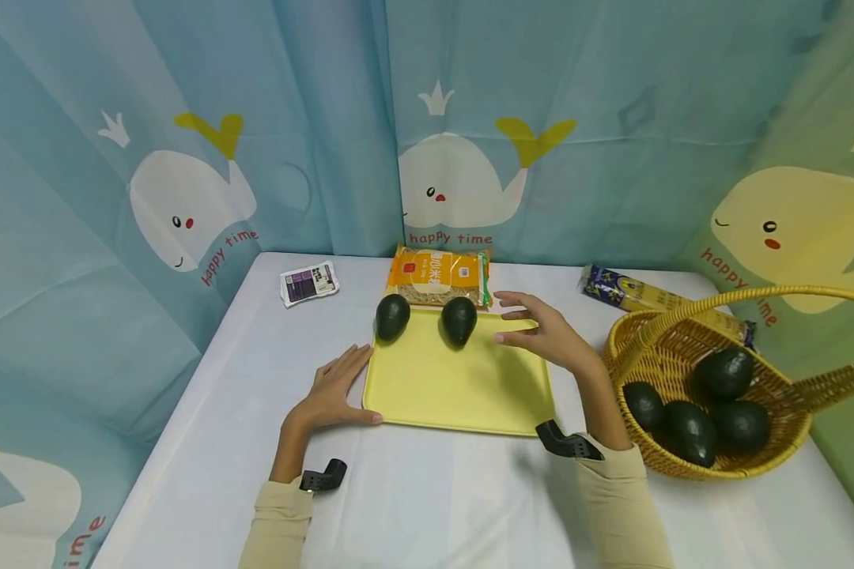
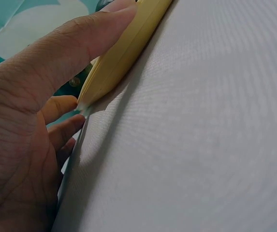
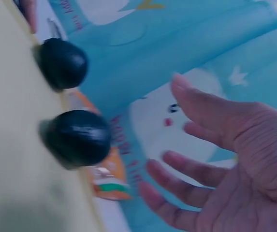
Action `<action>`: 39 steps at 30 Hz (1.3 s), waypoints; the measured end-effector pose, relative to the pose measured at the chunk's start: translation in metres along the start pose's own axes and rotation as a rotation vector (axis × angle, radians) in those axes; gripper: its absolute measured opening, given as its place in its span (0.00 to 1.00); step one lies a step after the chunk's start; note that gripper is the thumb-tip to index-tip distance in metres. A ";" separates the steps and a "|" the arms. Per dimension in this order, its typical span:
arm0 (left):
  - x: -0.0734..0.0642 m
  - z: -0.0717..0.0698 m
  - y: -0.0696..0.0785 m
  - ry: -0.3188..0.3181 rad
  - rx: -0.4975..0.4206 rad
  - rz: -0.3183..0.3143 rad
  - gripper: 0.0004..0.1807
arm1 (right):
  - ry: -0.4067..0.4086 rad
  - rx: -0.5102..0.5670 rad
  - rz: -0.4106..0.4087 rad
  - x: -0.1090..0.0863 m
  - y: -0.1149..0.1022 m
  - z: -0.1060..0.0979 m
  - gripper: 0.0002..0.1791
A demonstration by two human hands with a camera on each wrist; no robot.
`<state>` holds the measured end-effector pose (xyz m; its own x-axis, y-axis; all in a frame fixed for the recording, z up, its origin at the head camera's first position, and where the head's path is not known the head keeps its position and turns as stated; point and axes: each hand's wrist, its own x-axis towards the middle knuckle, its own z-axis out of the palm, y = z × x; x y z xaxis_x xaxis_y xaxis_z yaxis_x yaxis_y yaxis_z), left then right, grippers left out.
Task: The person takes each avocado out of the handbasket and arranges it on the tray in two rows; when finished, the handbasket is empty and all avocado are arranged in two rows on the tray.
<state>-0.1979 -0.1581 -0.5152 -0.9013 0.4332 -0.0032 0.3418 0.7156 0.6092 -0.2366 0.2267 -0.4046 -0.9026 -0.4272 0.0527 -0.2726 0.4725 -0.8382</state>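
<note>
Two dark green avocados lie along the far edge of a yellow tray point(image 1: 455, 387): one avocado point(image 1: 393, 318) in its far left corner, the other avocado point(image 1: 459, 322) near the middle. My left hand point(image 1: 334, 391) rests at the tray's left side, fingers straight, thumb by the near left corner; in the left wrist view the thumb point(image 2: 94, 38) lies along the tray's rim. Above the tray's right part hovers my right hand point(image 1: 544, 332), its fingers spread and holding nothing, apart from the nearer avocado point(image 3: 80, 137).
A wicker basket point(image 1: 612, 348) with several avocados point(image 1: 690, 433) stands at the right, its handle arching high. Behind it lies a long pasta-like packet point(image 1: 629, 292). An orange grain bag point(image 1: 437, 276) sits behind the tray. A small white-and-purple pouch point(image 1: 309, 283) lies far left.
</note>
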 end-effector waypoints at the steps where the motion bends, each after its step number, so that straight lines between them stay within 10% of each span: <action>1: 0.000 0.000 0.001 0.001 -0.006 0.002 0.66 | -0.017 -0.015 -0.014 -0.006 -0.004 -0.004 0.38; 22: -0.002 0.002 -0.001 0.006 -0.030 0.014 0.66 | -0.102 -0.221 -0.105 -0.142 -0.028 -0.076 0.36; 39: -0.002 0.005 -0.003 0.015 -0.033 0.014 0.66 | 0.203 -0.219 0.238 -0.185 0.045 -0.150 0.27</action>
<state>-0.1957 -0.1591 -0.5209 -0.9005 0.4345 0.0171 0.3455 0.6910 0.6349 -0.1323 0.4426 -0.3706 -0.9908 -0.1349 -0.0048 -0.0923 0.7029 -0.7052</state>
